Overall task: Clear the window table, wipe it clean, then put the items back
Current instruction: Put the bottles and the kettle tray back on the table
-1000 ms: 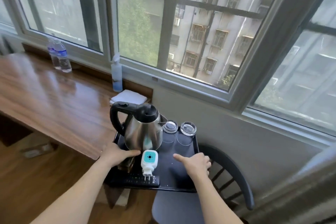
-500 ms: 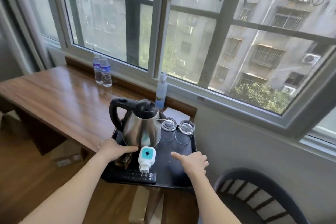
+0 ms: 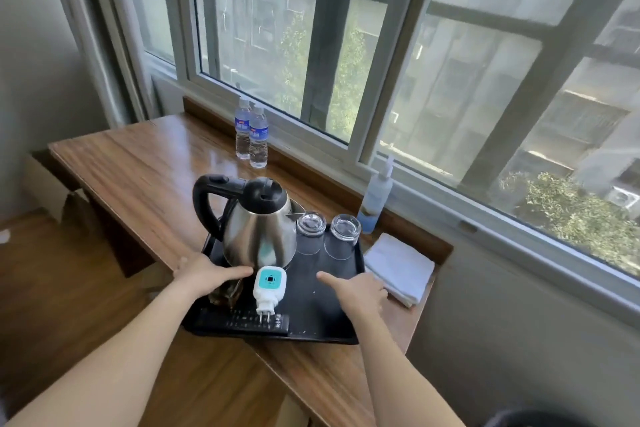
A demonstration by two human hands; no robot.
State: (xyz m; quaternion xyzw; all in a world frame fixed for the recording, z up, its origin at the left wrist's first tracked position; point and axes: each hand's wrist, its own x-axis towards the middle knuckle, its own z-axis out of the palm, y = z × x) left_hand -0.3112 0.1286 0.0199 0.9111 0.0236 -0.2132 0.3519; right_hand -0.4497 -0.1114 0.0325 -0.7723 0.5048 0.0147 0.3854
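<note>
A black tray (image 3: 313, 303) lies over the right end of the wooden window table (image 3: 138, 166), its near left corner past the table's front edge. On it stand a steel kettle (image 3: 259, 232) with a black handle, two upturned glasses (image 3: 310, 229), a white-and-teal plug device (image 3: 269, 288) and a black remote (image 3: 242, 319). My left hand (image 3: 204, 276) grips the tray's left rim, thumb toward the kettle. My right hand (image 3: 356, 291) grips the right rim, thumb on top. Whether the tray rests on the wood I cannot tell.
Two water bottles (image 3: 252, 135) stand at the table's back by the window. A spray bottle (image 3: 375, 198) and a folded white cloth (image 3: 398, 267) sit just right of the tray. A cardboard box (image 3: 48, 184) is under the table's left end. A dark chair (image 3: 540, 419) shows at bottom right.
The tray, held in both hands, has travelled from over the chair to the table's right end. The view has swung left with it. Both grips are unchanged.
</note>
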